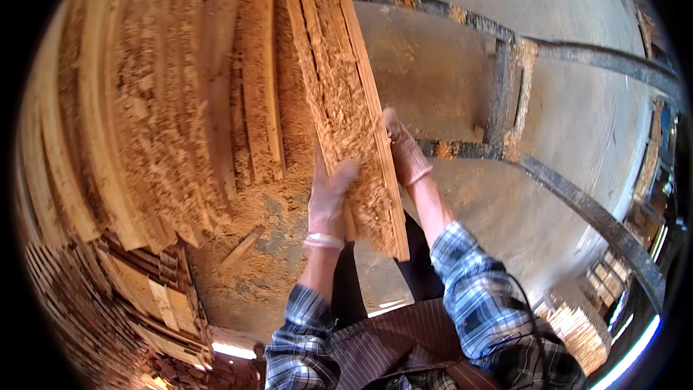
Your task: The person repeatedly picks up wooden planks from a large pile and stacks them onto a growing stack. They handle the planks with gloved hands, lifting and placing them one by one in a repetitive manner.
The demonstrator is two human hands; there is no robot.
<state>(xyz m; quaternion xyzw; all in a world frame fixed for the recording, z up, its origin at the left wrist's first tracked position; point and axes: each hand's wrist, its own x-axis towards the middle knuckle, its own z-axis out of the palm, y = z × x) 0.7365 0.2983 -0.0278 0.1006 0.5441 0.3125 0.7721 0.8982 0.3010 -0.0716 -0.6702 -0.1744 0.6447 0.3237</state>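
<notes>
A narrow bundle of long wooden boards runs from the far edge toward my body, its top strewn with pale wood shavings. My left hand, in a light work glove, grips the left side near the close end, thumb over the top. My right hand, gloved too, is closed against the right edge a little farther along; its fingers are partly hidden by the wood. To the left lie more long boards, side by side and covered with shavings.
A black metal frame with crossbars stretches along the right over a grey metal surface. Sawdust and a loose wood offcut lie left of my left hand. Stacked wood stands at the lower left and lower right.
</notes>
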